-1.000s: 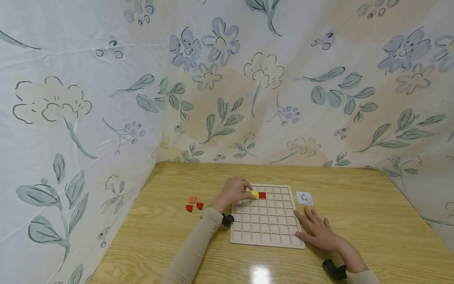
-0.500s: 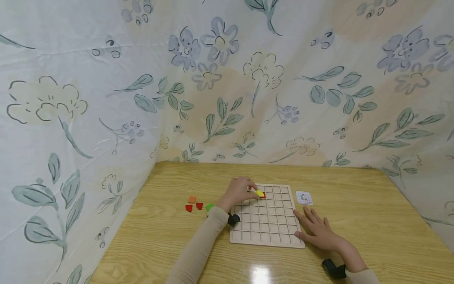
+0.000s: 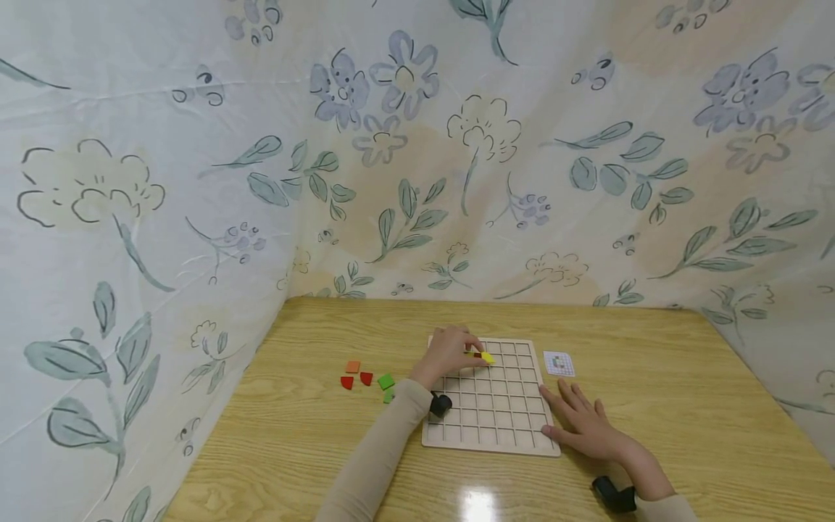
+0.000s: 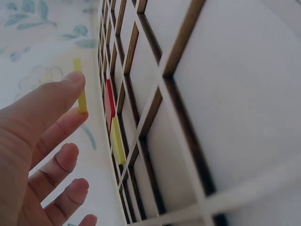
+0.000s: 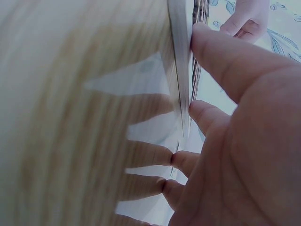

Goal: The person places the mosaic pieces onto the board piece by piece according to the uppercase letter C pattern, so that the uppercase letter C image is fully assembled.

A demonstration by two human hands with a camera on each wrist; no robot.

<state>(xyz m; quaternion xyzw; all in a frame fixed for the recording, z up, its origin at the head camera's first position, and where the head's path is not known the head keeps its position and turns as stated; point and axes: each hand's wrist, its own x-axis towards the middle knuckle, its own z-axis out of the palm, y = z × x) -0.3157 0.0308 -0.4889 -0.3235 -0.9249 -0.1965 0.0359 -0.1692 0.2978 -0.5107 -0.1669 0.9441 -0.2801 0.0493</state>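
Note:
My left hand [image 3: 448, 351] pinches a thin yellow tile [image 3: 488, 357] between thumb and index finger, above the upper part of the wooden grid board [image 3: 489, 418]. In the left wrist view the held tile [image 4: 82, 96] stands on edge, apart from the board. Set in neighbouring cells are a red tile [image 4: 110, 101] and another yellow tile [image 4: 117, 140]. My right hand [image 3: 590, 428] lies with spread fingers at the board's right edge. In the right wrist view its thumb and index finger touch the board's side [image 5: 181, 61], while other fingertips reach the table.
Left of the board lie an orange square [image 3: 353, 367], two red quarter-round tiles [image 3: 367, 378] and green tiles [image 3: 386, 381], partly near my left sleeve. A small printed pattern card [image 3: 559, 364] is on the wooden table [image 3: 691, 391] to the right. Floral cloth [image 3: 417, 217] hangs behind.
My left hand has moved right along the upper board with the yellow tile, passing over the red tile to its right side. The green tiles have come out from behind the arm. My right hand stays put.

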